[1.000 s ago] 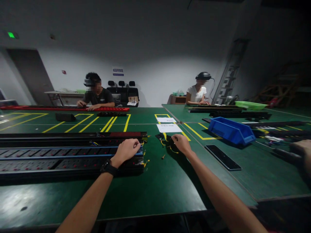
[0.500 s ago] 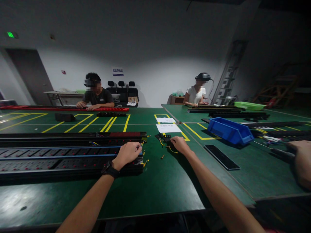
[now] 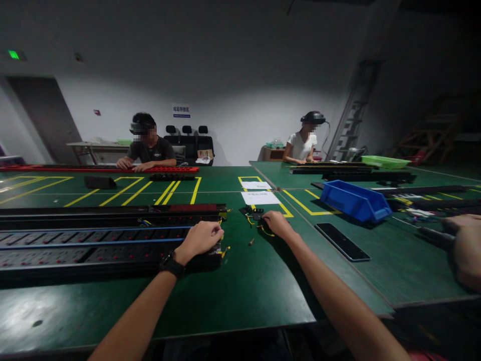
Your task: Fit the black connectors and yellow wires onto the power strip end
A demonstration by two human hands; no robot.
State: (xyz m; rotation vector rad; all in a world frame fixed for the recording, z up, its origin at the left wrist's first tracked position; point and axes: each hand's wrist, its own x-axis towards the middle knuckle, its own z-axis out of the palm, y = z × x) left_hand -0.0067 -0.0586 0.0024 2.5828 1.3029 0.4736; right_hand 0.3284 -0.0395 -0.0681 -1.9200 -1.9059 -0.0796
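Note:
Several long black strips with red dots (image 3: 139, 255) and a blue-edged one (image 3: 93, 238) lie side by side on the green table (image 3: 225, 306). My left hand (image 3: 203, 238) rests at their right end, its fingers curled together; what they hold, if anything, is hidden. Yellow wires (image 3: 225, 251) stick out of the strip ends. My right hand (image 3: 276, 221) is closed beside small black parts (image 3: 257, 211) and a yellow wire (image 3: 267, 232). Whatever its fingertips grip is too small to name. A small brass-coloured piece (image 3: 251, 241) lies between my hands.
On the right are a phone (image 3: 341, 241), a blue bin (image 3: 355, 201) and another person's hand (image 3: 466, 240) at a dark tool (image 3: 436, 237). White papers (image 3: 260, 198) lie ahead. Two people (image 3: 150, 148) (image 3: 302, 145) work across the table, near a red strip (image 3: 169, 169) and a green tray (image 3: 385, 162).
My left hand has shifted slightly to the right at the strip ends. My right hand has moved a little left, staying by the small black parts.

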